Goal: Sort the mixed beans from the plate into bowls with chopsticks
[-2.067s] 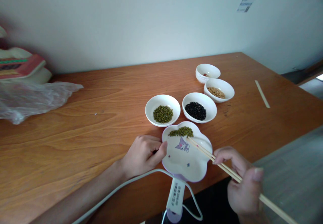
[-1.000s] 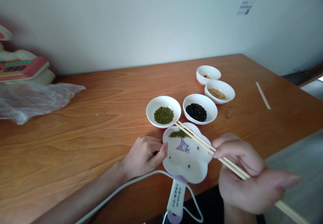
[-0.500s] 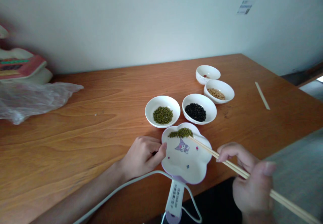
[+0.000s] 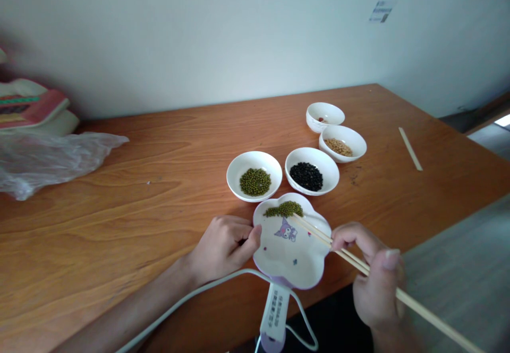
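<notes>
A white flower-shaped dish with a purple rim and a handle lies near the table's front edge. Green mung beans are bunched along its far side. My left hand is closed at the dish's left edge, its thumb on the rim. Wooden chopsticks run through the closed fingers of my right hand, to the right of the dish. Their tips touch or nearly touch the right end of the beans. Just behind stands a white bowl of mung beans, beside a bowl of black beans.
Farther back are a bowl of tan beans and a bowl with a few reddish bits. A paper strip lies at the right. Crumpled plastic occupies the left. A white cable crosses below my left hand.
My right hand has moved left, and the chopstick tips have shifted slightly left along the front of the mung beans. My left hand stays at the dish's edge.
</notes>
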Demonstrator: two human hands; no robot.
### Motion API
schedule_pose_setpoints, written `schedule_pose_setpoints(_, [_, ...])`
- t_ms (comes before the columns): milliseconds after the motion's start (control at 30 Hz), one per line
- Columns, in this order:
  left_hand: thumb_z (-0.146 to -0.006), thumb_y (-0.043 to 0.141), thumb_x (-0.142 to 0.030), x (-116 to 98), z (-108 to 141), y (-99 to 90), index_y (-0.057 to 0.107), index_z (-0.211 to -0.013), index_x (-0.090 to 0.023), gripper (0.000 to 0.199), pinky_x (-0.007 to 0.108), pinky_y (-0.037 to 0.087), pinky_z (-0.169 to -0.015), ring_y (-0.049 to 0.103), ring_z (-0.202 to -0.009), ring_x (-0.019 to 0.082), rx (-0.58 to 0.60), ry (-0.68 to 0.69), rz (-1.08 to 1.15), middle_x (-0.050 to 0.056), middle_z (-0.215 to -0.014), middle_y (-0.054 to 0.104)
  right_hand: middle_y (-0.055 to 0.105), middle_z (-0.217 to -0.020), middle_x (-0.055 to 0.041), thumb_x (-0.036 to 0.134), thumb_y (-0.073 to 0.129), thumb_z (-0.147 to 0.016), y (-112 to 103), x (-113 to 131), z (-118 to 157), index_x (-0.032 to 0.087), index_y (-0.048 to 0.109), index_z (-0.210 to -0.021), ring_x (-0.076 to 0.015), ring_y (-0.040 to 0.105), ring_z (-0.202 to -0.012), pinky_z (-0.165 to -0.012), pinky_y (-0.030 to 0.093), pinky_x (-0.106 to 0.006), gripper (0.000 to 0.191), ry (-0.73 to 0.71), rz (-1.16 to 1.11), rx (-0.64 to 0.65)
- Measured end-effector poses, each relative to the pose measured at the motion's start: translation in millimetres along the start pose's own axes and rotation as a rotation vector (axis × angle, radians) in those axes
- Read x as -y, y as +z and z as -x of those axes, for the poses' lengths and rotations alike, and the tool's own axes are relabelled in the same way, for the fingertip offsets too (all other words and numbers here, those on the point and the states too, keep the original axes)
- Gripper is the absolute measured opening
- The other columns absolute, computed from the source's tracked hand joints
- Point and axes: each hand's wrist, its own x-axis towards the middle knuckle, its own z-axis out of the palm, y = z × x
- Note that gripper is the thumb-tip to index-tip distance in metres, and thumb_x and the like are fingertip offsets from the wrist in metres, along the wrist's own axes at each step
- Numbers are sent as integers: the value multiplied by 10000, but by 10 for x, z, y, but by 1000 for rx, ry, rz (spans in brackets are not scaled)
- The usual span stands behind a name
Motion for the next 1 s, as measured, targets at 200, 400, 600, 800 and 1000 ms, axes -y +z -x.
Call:
schedule_pose_setpoints(200, [-1139, 408, -312, -8, -6, -3, 435, -590, -168, 567, 257, 320, -566, 391, -529, 85, -8, 18, -10, -18, -585, 462, 708, -824, -79, 600, 182, -1113, 18, 33, 2, 227, 700, -800, -236, 678, -820, -666, 483, -348, 711, -9, 4, -40])
schedule_pose_setpoints(400, [-1139, 407, -311, -8, -7, -4, 449, -593, -167, 567, 253, 327, -573, 406, -532, 84, -7, 8, -16, -19, -588, 468, 694, -803, -72, 695, 127, -1078, -3, -35, 17, 230, 690, -783, -235, 668, -791, -686, 489, -352, 787, -16, -15, -24])
schedule_pose_setpoints(600, [-1141, 406, -316, 3, -5, -1, 456, -592, -171, 570, 262, 335, -572, 411, -533, 88, -4, 12, -19, -17, -588, 473, 699, -779, -78, 676, 137, -1081, -21, -20, 25, 228, 696, -764, -238, 680, -776, -658, 496, -350, 783, 3, 12, -24])
schedule_pose_setpoints(800, [-1140, 411, -327, 18, 4, 7, 424, -603, -169, 560, 270, 315, -578, 387, -537, 84, 1, -8, -2, -25, -597, 445, 711, -787, -87, 712, 137, -1069, -56, -14, 34, 228, 708, -751, -244, 691, -778, -658, 507, -351, 813, 11, 12, -27])
schedule_pose_setpoints(1000, [-1139, 405, -331, 2, -7, -1, 407, -606, -168, 557, 271, 304, -582, 379, -543, 84, 10, -17, 19, -27, -604, 431, 736, -803, -87, 603, 180, -1115, -7, 8, 45, 222, 724, -769, -238, 717, -817, -678, 515, -347, 749, 11, -11, -86])
